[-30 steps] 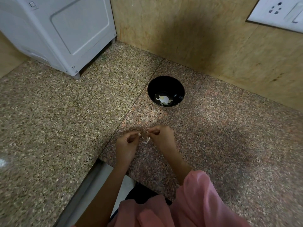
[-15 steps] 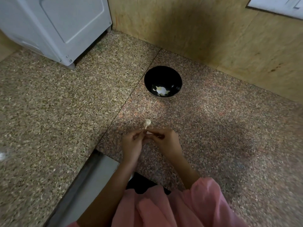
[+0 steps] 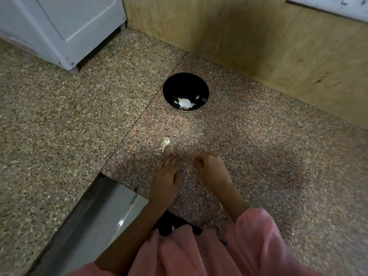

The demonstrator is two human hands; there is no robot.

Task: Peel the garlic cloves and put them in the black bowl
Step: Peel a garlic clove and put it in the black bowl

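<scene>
The black bowl [image 3: 185, 92] stands on the speckled stone counter near the wall, with pale peeled garlic [image 3: 185, 103] at its bottom. Closer to me, a whitish garlic piece with a thin stem [image 3: 165, 142] lies on the counter, with small bits of skin [image 3: 157, 154] beside it. My left hand [image 3: 166, 176] rests just behind those bits, its fingers fairly straight and pointing down at the counter. My right hand [image 3: 209, 168] is a hand's width to the right, fingers curled under as if round a small garlic clove, which is hidden inside them.
A white appliance [image 3: 65, 26] stands at the back left on small feet. A tan wall [image 3: 258, 46] runs behind the bowl. The counter's edge and a metal front [image 3: 95, 212] lie at the lower left. My pink sleeves [image 3: 249, 246] fill the bottom.
My hands were pinching a clove together; they have now pulled apart. A pale garlic piece and skin bits now lie on the counter ahead of my left hand. The camera tilted down.
</scene>
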